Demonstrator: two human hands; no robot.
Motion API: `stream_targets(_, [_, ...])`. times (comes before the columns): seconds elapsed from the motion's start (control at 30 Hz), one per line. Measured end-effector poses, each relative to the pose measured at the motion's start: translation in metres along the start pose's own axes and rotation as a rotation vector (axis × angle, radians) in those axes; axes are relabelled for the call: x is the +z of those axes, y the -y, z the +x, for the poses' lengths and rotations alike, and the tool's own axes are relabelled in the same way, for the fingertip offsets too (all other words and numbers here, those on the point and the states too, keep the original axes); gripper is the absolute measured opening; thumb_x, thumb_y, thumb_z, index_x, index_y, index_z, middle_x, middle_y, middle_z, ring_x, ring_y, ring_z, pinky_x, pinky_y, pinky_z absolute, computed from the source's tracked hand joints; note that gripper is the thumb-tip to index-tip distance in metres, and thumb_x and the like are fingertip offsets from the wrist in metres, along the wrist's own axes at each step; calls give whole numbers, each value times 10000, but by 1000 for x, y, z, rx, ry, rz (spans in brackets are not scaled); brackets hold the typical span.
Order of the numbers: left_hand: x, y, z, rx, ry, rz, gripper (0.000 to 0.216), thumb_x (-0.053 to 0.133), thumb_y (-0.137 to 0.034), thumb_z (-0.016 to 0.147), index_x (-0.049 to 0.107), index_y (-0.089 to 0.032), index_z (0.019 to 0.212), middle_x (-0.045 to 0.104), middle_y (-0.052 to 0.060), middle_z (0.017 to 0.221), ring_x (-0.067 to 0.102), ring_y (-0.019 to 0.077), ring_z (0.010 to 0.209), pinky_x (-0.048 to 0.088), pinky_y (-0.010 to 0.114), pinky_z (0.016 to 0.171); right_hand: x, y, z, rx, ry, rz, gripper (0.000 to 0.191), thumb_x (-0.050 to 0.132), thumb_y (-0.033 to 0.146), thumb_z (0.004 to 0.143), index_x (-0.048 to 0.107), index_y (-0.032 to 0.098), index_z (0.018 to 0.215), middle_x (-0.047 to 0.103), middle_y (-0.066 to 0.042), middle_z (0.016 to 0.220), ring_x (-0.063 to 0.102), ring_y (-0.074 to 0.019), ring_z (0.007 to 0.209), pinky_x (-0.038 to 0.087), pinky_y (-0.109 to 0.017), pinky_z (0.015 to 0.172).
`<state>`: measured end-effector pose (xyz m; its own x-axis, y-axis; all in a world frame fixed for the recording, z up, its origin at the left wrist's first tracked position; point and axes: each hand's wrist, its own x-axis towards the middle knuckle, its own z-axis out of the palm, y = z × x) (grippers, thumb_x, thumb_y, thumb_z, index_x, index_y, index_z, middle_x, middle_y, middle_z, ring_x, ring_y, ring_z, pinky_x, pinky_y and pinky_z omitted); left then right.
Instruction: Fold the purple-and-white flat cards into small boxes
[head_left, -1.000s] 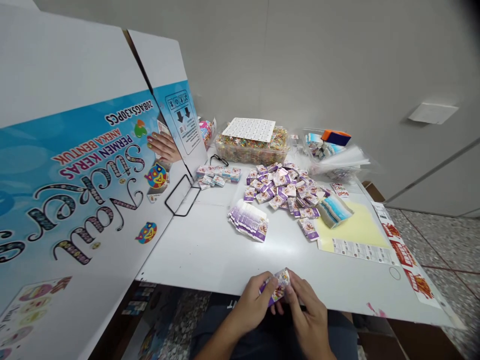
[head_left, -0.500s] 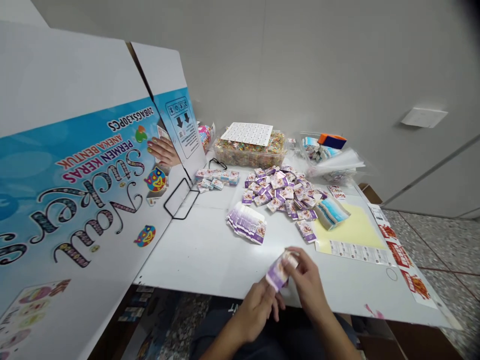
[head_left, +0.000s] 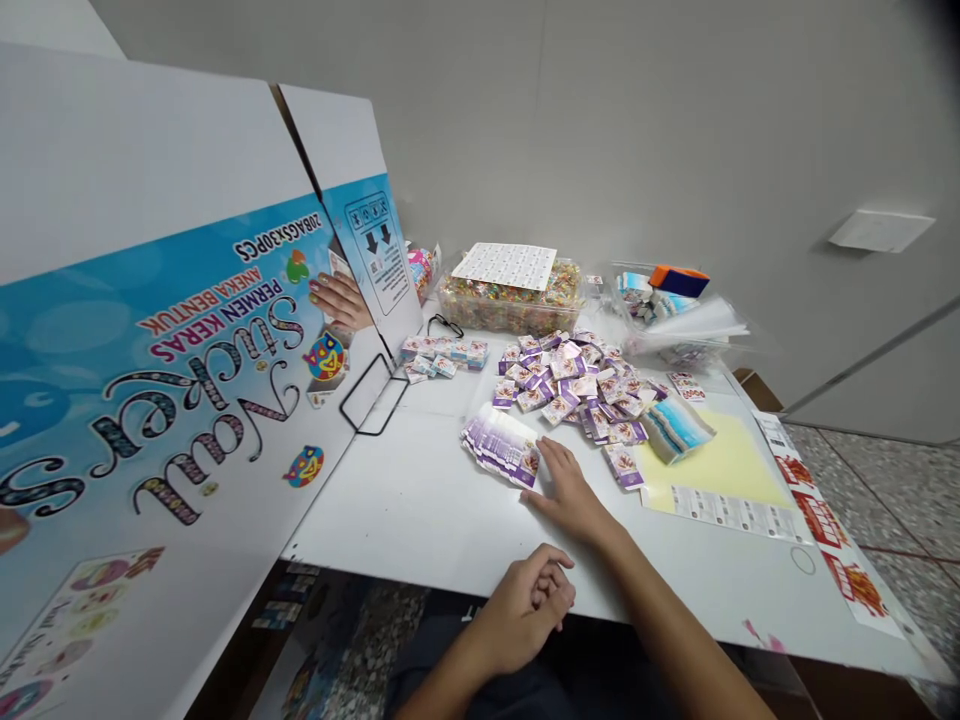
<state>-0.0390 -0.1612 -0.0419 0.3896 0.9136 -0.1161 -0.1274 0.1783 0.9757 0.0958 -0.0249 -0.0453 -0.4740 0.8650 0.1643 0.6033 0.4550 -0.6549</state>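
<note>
My right hand [head_left: 566, 488] is stretched over the table, thumb and fingers apart, at the right end of a fanned stack of flat purple-and-white cartons [head_left: 501, 450]. No carton shows between its fingers, and I cannot tell whether the fingertips touch the stack. My left hand [head_left: 531, 605] is curled closed near the table's front edge; whatever its fingers may hold is hidden. Beyond the stack lies a heap of small folded purple-and-white boxes [head_left: 566, 385], with one box [head_left: 623, 466] at its near right side.
A large printed carton [head_left: 187, 330] stands along the left, a black wire frame [head_left: 373, 397] against it. Toward the wall are a clear tub of colourful small packets [head_left: 517, 300] and a tray with plastic bags [head_left: 682, 325]. A yellow sheet [head_left: 724, 455] lies to the right.
The purple-and-white box held between both hands is out of sight. My right hand has moved forward to the fanned stack and spread its fingers; my left hand has curled closed near the edge.
</note>
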Motion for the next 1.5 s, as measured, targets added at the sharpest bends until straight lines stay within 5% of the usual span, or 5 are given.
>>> stream_targets(0.4, [-1,2,1,-34,-18,-14,420,581,-519,921,559,-143,1106,604,50,857,538,115,647,468,253,596,3,11,24,-43,-16,-47,389,745,285,789,603,209,1143,600,-118,1299,516,-320,1211,413,-483,1031])
stream_targets(0.73, [-5,-3,30,-54,-198,-390,464,530,-617,907,535,-157,968,646,22,691,539,93,467,314,192,436,-35,8,0,-45,-232,164,637,776,366,777,435,245,1302,538,-98,1288,525,-293,1226,424,-456,1062])
stream_targets(1.03, [-32,-48,113,-176,284,-639,478,747,-557,795,682,-101,922,713,89,790,682,184,717,506,297,731,-84,15,-48,-108,-227,-3,832,788,391,790,312,285,1463,467,-123,1342,470,-336,1270,404,-512,1082])
stream_targets(1.23, [-33,-63,151,-71,241,-698,500,838,-532,706,713,-142,993,713,38,847,647,134,709,486,240,680,-98,11,-10,-187,-248,-35,789,799,432,788,389,313,1452,503,-111,1336,463,-346,1277,375,-543,1101])
stream_targets(1.5, [-42,-48,144,0,74,-829,524,834,-546,683,733,-99,936,721,80,791,645,153,650,508,261,663,-77,-21,32,-72,2,806,786,863,606,628,600,332,1317,613,-77,1212,590,-301,1126,516,-427,923])
